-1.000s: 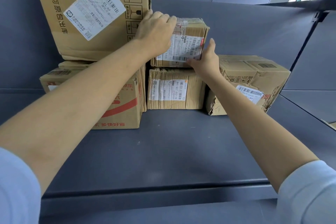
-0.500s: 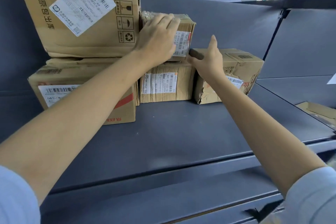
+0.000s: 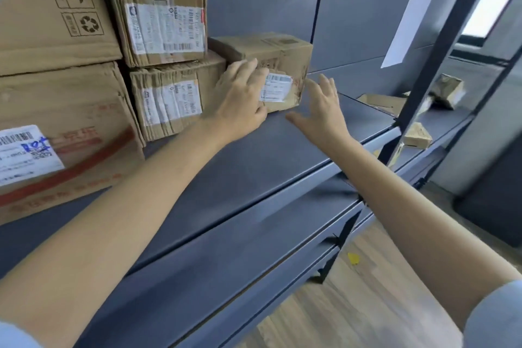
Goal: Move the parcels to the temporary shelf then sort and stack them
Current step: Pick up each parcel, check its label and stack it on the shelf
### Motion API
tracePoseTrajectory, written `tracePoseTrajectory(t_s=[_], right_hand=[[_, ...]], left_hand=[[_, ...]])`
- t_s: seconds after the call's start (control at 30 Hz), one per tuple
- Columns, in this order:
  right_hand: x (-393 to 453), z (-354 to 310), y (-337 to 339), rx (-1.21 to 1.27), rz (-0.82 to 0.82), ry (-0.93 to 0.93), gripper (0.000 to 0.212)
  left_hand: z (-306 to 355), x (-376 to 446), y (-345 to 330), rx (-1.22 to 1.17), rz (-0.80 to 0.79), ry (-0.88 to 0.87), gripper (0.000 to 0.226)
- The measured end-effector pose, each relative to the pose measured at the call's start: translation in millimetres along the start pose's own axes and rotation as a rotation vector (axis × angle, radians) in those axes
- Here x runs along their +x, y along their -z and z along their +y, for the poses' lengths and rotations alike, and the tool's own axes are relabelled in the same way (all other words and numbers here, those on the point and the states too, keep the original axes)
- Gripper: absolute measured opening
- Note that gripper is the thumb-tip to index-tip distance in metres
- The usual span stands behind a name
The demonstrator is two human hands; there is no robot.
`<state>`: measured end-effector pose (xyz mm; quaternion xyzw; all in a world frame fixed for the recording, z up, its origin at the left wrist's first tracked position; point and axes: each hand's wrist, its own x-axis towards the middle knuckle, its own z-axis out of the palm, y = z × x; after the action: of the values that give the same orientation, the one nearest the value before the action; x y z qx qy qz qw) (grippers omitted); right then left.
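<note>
Several cardboard parcels stand on the dark grey shelf [image 3: 254, 167]. A big box [image 3: 42, 14] lies on a red-striped big box [image 3: 65, 133] at the left. Beside them a small taped parcel [image 3: 161, 17] sits on another small parcel [image 3: 172, 104]. To their right is a worn brown parcel [image 3: 279, 51] with a white label. My left hand [image 3: 240, 99] lies with straight fingers on that parcel's front face, left of the label. My right hand [image 3: 322, 110] hovers with spread fingers just off its right front corner, holding nothing.
A black upright post [image 3: 440, 51] separates this bay from the one on the right, where small parcels [image 3: 449, 90] [image 3: 418, 135] and a flat carton [image 3: 381, 102] lie. A white sheet [image 3: 406, 31] hangs on the back panel. Wooden floor [image 3: 367, 291] shows below.
Both hands have left the small taped parcel on top and moved down and right to the worn brown parcel. The view has swung to the right.
</note>
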<state>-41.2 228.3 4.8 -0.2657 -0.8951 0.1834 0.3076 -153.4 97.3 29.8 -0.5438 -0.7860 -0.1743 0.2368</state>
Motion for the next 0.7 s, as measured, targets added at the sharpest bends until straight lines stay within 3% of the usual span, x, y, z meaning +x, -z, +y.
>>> tracePoseTrajectory(t_s=[0.23, 0.5, 0.7], right_hand=[[-42, 82, 46, -0.294, 0.033, -0.09, 0.06], [-70, 216, 128, -0.4, 0.081, -0.284, 0.067], [-92, 312, 180, -0.439, 0.08, -0.418, 0.061]], left_hand=[[80, 32, -37, -0.11, -0.171, -0.13, 0.066], [219, 95, -99, -0.274, -0.242, -0.29, 0.063], [308, 113, -162, -0.531, -0.333, -0.208, 0.058]])
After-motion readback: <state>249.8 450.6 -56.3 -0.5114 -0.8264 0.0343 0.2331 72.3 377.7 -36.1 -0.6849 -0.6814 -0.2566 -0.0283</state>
